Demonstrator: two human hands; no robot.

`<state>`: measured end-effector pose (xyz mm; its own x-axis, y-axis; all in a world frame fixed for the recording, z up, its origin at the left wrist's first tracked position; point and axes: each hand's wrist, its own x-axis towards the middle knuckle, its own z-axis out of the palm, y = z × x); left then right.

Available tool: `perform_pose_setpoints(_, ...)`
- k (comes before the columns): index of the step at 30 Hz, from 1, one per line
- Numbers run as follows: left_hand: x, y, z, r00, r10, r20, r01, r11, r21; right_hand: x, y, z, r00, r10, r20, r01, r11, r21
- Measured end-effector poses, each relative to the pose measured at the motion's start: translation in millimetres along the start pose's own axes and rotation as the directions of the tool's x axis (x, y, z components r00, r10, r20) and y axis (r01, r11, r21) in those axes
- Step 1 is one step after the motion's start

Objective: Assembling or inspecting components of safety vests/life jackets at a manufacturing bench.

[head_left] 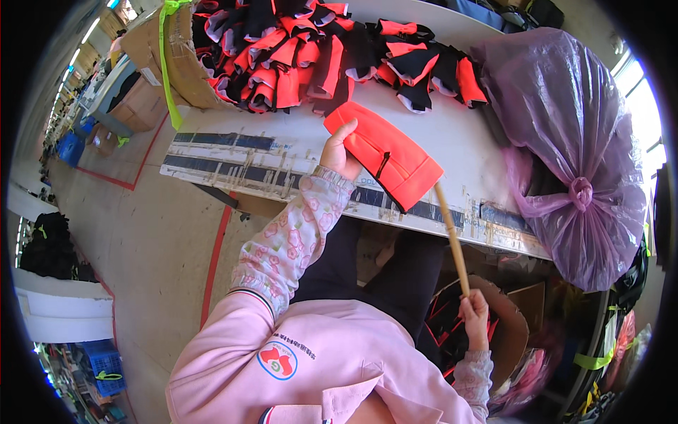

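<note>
My left hand (340,153) is closed on the far end of a bright orange fabric sleeve (395,159) with black edging and a small black mark. The sleeve is held out over the front of the table. A thin wooden stick (454,237) meets its near right end; whether the tip goes inside is hidden by the cloth. Lower down, my right hand (474,315) grips the stick's bottom end. Beyond the sleeve lies a heap of orange and black fabric pieces (282,60), spread across the back of the table.
The white table (452,138) has a taped front edge. A cardboard box (187,67) lies at its back left, and a tied purple plastic bag (565,120) bulges at the right. Below my right hand is an open carton (512,325). Blue crates (102,367) stand far left.
</note>
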<state>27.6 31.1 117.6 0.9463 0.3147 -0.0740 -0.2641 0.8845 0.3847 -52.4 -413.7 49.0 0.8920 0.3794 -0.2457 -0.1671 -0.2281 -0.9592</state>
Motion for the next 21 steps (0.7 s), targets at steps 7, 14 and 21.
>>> perform_pose_setpoints(7, 3, -19, -2, 1.000, -0.018, -0.015, 0.018, 1.000, -0.003, -16, 4, 10, 0.992, -0.004, 0.125, 0.011, 0.998, -0.059)
perform_pose_setpoints(14, 1, -8, -2, 0.998, -0.009, -0.059, 0.008, 1.000, -0.028, -11, 11, -3, 0.999, -0.005, 0.033, 0.007, 0.998, -0.058)
perform_pose_setpoints(21, 3, -13, -6, 0.998, -0.040, -0.042, 0.039, 0.999, -0.018, -7, 8, 4, 0.996, 0.024, 0.087, -0.019, 0.998, -0.060)
